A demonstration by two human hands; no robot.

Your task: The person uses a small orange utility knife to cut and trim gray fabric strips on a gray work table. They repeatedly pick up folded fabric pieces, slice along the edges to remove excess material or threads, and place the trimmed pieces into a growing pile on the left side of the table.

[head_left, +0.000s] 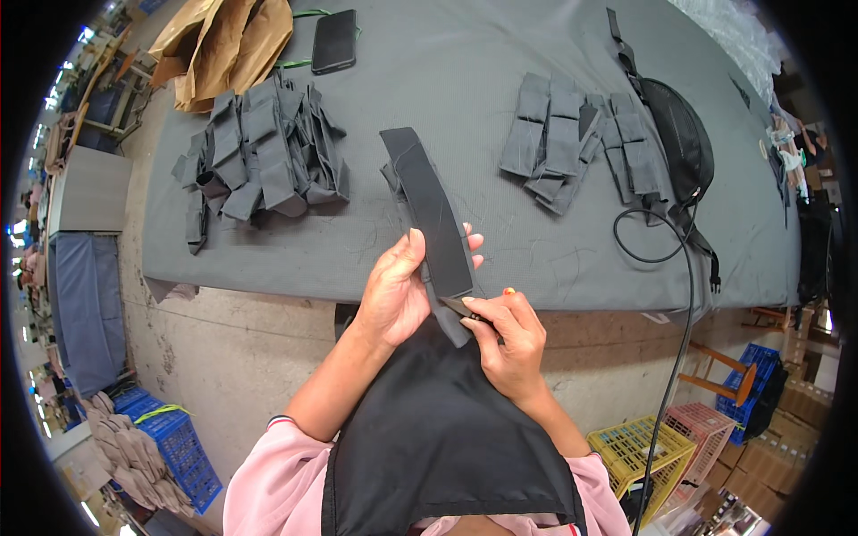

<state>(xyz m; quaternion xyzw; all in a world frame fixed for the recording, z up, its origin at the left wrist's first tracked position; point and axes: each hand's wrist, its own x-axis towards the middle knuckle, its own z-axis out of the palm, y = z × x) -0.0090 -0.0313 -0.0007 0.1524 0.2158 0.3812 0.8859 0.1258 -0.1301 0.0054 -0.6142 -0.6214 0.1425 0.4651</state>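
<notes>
A long dark grey fabric strip [433,210], folded in layers, lies across the fingers of my left hand [395,290]. My left thumb presses on its near side, and its far end points up over the table. My right hand [509,344] pinches a pair of small dark thread snips [458,306] between thumb and fingers. Their pointed tip touches or nearly touches the strip's lower end, where a flap hangs down. Whether the blades are apart cannot be seen.
On the grey-covered table [429,71] are a left heap of grey fabric pieces [259,152], a smaller right stack [550,134], a phone [334,42], a brown paper bag [232,49] and a black pouch [677,138] with a cable [686,339]. Yellow [639,447] and blue crates [183,456] stand below.
</notes>
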